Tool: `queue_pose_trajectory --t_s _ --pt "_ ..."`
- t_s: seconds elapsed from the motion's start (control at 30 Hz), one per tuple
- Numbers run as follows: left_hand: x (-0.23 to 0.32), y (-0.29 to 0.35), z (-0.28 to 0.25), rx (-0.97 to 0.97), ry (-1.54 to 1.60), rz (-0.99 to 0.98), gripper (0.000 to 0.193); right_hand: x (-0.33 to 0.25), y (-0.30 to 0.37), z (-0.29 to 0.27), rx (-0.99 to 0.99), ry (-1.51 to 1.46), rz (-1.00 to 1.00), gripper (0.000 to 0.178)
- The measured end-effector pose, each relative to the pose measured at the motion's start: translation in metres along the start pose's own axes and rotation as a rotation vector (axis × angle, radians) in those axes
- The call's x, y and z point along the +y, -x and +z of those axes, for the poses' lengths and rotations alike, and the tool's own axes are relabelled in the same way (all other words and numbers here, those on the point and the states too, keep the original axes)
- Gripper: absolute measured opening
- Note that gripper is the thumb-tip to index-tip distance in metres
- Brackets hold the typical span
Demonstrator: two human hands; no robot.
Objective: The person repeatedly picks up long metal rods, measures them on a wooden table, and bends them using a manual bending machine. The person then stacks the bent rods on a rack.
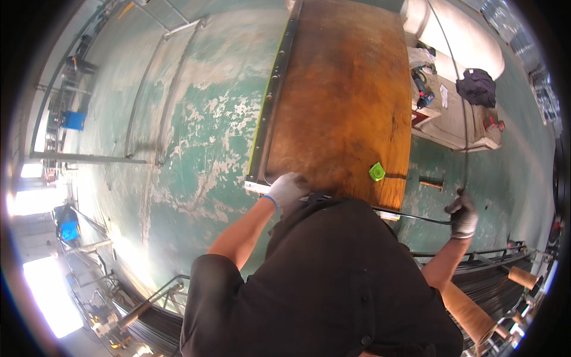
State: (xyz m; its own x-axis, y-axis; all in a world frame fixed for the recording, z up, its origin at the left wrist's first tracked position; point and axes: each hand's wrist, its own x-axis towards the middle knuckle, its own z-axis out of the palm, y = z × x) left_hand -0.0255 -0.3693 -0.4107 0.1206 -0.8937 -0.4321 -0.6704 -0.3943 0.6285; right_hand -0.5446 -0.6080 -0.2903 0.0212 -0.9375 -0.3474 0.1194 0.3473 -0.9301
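Presently, the right hand is clenched around a black strip running leftward from the palm to the near edge of a stained brown tabletop, the left hand there blurred, its grasp indeterminable, above scuffed green workshop floor.

Bright overall, blown-out windows at left, glare on green floor, bent edges, blackened corners
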Motion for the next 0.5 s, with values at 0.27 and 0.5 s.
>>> queue_pose_trajectory --t_s 0.27,0.5 --pt "0.219 0.016 -0.155 -0.351 0.972 0.621 0.056 -0.174 0.072 0.225 -0.520 0.271 -0.775 0.040" --pt "0.274 0.096 -0.269 -0.206 0.974 0.859 0.058 -0.204 0.098 0.399 -0.501 0.193 -1.598 0.027"
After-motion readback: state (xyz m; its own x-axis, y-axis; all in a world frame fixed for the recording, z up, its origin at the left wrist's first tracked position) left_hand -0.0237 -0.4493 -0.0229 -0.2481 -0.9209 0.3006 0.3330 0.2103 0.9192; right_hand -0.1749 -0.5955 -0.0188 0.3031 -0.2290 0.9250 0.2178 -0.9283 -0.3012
